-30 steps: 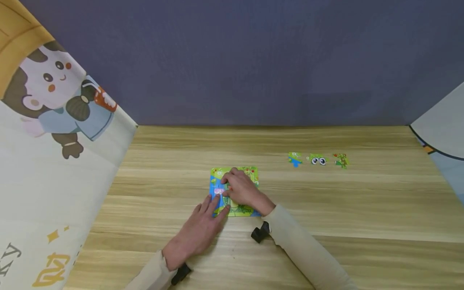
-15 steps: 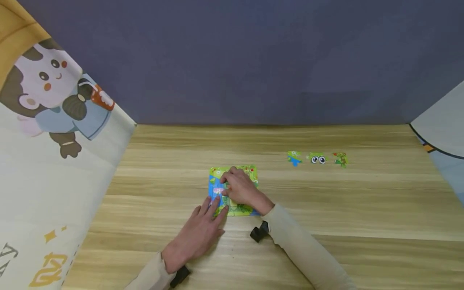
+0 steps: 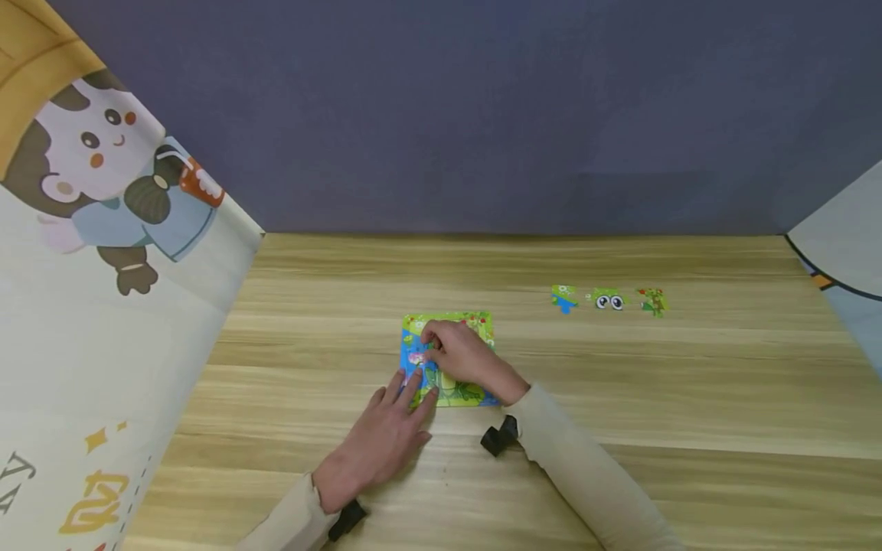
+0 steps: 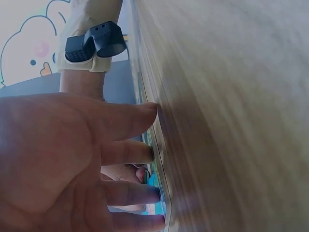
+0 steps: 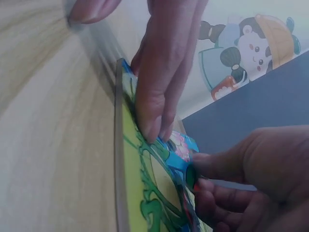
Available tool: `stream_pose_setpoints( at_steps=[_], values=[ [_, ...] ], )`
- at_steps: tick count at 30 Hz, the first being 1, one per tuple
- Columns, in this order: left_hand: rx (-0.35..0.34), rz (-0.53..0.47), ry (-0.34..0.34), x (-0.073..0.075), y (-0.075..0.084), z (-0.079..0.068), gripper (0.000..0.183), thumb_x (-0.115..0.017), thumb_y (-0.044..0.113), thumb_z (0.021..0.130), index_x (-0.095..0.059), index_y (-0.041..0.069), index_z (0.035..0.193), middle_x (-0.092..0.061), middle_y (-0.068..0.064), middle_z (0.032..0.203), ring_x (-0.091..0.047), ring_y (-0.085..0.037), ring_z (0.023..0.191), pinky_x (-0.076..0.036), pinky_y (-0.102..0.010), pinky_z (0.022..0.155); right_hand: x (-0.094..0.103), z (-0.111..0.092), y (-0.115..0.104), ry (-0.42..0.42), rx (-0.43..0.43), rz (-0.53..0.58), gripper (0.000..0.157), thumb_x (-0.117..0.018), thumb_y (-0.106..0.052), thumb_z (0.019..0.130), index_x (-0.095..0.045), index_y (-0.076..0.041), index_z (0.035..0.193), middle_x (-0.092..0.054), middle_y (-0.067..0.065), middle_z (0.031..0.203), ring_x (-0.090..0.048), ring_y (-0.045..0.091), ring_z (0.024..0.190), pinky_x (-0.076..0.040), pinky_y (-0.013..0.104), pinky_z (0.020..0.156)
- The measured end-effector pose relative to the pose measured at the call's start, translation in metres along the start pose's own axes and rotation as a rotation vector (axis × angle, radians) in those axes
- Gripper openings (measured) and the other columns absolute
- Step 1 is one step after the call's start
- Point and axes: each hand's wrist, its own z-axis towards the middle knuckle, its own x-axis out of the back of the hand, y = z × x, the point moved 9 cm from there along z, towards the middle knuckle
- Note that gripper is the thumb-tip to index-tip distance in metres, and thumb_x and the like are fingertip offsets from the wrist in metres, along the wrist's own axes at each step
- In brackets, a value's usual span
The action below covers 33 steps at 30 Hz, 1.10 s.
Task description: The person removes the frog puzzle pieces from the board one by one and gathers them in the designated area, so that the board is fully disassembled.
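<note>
A square picture puzzle board (image 3: 451, 399) with a green, yellow and blue frog scene lies on the table. My left hand (image 3: 375, 444) rests on its lower left part, fingers straight and spread, the fingertips touching the board. Over the board's upper middle is my right hand (image 3: 468, 356), thumb and fingers bent together. In the right wrist view, that hand's thumb and index finger pinch a puzzle piece (image 5: 179, 162) with blue and green on it. The piece is tilted up off the board, next to a pink flower print. Much of the board's centre is hidden beneath the right hand.
Three loose puzzle pieces lie in a row at the back right: a blue and green piece (image 3: 565, 300), a piece with two big eyes (image 3: 609, 300) and a green and brown piece (image 3: 653, 302). A dark wall (image 3: 524, 122) stands behind the wooden table (image 3: 331, 283).
My right hand has turned slightly and its fingers have drawn in closer to the thumb over the board. The left hand stays in place. The loose pieces have not moved.
</note>
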Motion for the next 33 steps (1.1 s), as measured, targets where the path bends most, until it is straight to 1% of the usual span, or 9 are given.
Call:
stream_pose_setpoints(
  at_steps=[3, 6, 12, 24, 29, 33],
  values=[
    [0.003, 0.006, -0.011, -0.001, 0.0, 0.001, 0.057, -0.063, 0.04, 0.097, -0.052, 0.012, 0.145, -0.042, -0.022, 0.155, -0.045, -0.045, 0.14, -0.053, -0.053, 0.099, 0.003, 0.002, 0.001, 0.013, 0.027, 0.036, 0.009, -0.063, -0.006, 0.096, -0.069, -0.007, 0.102, -0.066, 0.002, 0.081, -0.052, 0.008, 0.066, -0.045, 0.023, 0.064],
    [0.004, 0.006, -0.018, -0.001, 0.0, 0.001, 0.057, -0.063, 0.041, 0.097, -0.053, 0.013, 0.145, -0.043, -0.022, 0.155, -0.045, -0.045, 0.14, -0.054, -0.053, 0.099, 0.003, 0.002, 0.004, 0.015, 0.023, 0.085, 0.009, -0.062, -0.004, 0.096, -0.069, -0.007, 0.1, -0.067, 0.003, 0.081, -0.052, 0.008, 0.066, -0.045, 0.021, 0.062],
    [0.003, 0.016, -0.02, -0.001, 0.0, 0.001, 0.057, -0.063, 0.041, 0.097, -0.053, 0.013, 0.145, -0.043, -0.022, 0.155, -0.046, -0.044, 0.139, -0.054, -0.052, 0.099, 0.002, 0.003, 0.009, 0.029, -0.003, 0.142, 0.007, -0.064, -0.004, 0.095, -0.07, -0.007, 0.096, -0.068, 0.004, 0.083, -0.056, 0.009, 0.072, -0.047, 0.021, 0.067],
    [0.014, -0.01, -0.035, -0.001, -0.001, 0.002, 0.056, -0.062, 0.04, 0.098, -0.053, 0.013, 0.145, -0.041, -0.022, 0.156, -0.044, -0.045, 0.141, -0.053, -0.053, 0.1, 0.003, 0.006, 0.009, 0.052, -0.009, 0.19, 0.008, -0.065, -0.001, 0.093, -0.071, -0.006, 0.093, -0.07, 0.006, 0.084, -0.058, 0.009, 0.073, -0.049, 0.021, 0.067],
    [0.012, -0.005, -0.044, -0.002, -0.002, 0.002, 0.056, -0.061, 0.041, 0.098, -0.052, 0.013, 0.145, -0.041, -0.022, 0.157, -0.044, -0.044, 0.141, -0.053, -0.054, 0.1, 0.004, 0.006, 0.011, 0.06, -0.008, 0.213, 0.008, -0.066, 0.0, 0.093, -0.072, -0.004, 0.092, -0.072, 0.008, 0.086, -0.06, 0.009, 0.074, -0.05, 0.021, 0.068],
    [0.005, 0.0, -0.041, -0.002, -0.002, 0.003, 0.055, -0.061, 0.041, 0.098, -0.053, 0.013, 0.145, -0.041, -0.022, 0.156, -0.044, -0.044, 0.141, -0.053, -0.053, 0.099, 0.004, 0.007, 0.014, 0.075, -0.023, 0.235, 0.008, -0.066, 0.001, 0.093, -0.072, -0.004, 0.091, -0.072, 0.009, 0.085, -0.06, 0.009, 0.073, -0.05, 0.02, 0.068]
  ],
)
